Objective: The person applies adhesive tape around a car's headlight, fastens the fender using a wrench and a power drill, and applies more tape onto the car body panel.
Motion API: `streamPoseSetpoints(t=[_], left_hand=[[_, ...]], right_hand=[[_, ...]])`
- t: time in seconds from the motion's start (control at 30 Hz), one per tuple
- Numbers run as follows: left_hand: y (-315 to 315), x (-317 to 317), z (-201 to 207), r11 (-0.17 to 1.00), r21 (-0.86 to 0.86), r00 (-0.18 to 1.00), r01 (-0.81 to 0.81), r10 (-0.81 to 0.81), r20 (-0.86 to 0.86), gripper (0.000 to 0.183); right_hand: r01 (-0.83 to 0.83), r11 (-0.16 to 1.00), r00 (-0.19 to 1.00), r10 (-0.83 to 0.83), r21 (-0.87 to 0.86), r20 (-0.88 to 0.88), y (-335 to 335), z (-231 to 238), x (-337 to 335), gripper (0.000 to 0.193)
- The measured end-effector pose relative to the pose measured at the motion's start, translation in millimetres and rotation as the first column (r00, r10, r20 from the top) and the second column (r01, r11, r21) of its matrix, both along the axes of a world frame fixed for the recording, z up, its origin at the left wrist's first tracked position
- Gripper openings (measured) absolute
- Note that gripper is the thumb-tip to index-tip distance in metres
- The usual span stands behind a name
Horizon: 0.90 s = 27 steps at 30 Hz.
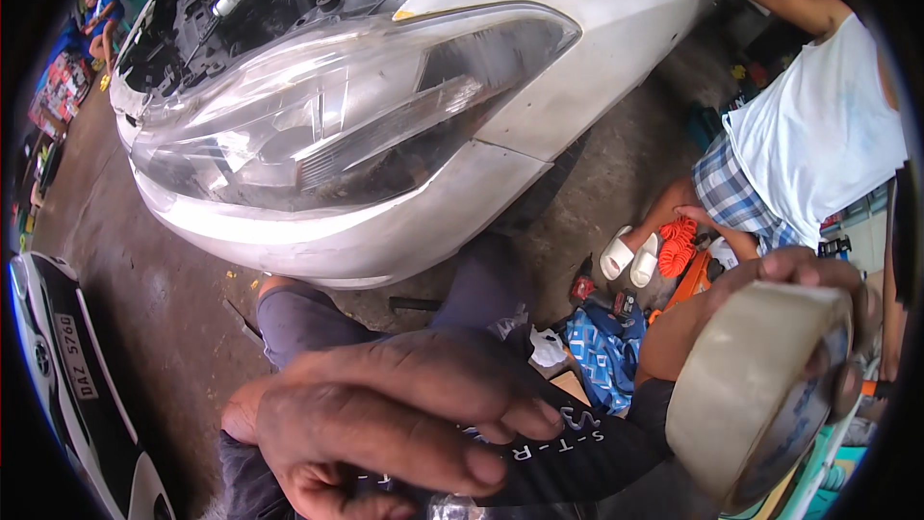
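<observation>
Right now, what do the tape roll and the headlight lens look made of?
Tape roll: looks like clear or tan plastic packing film, glossy and semi-translucent, wound thick; the core is hidden. The right hand grips it.
Headlight lens: seems clear moulded plastic, smooth and shiny, with bright glare and the reflectors visible through it; could be glass, hard to tell.

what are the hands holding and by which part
The right hand holds a roll of clear tape by its outer rim, fingers over the top edge. Whether the left hand grips anything cannot be told.
</observation>
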<state>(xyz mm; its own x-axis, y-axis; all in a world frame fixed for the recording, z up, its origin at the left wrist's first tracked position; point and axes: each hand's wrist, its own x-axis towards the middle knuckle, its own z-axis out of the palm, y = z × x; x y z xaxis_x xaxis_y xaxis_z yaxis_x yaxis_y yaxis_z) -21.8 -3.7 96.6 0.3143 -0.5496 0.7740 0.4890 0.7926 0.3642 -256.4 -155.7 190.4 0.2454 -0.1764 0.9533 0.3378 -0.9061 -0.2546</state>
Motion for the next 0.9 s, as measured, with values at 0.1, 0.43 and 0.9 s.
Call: streamPoseSetpoints(t=[0.1, 0.43, 0.9], left_hand=[[-17, -25, 43, 0.993, -0.051, 0.992, -0.103, 0.107, 0.070, 0.019], [-39, 4, 30, 0.935, 0.266, 0.875, -0.232, 0.082, 0.477, 0.087], [-85, 8, 10, 0.729, 0.641, 0.962, 0.238, -0.266, -0.054, 0.057]], right_hand=[[0.113, 0.994, 0.994, -0.113, 0.006, -0.011, -9, -10, 10, 0.030], [0.220, 0.975, 0.975, -0.220, 0.016, 0.025, -42, -23, 49, 0.027], [0.083, 0.995, 0.986, -0.075, 0.047, -0.151, -82, -35, 63, 0.021]])
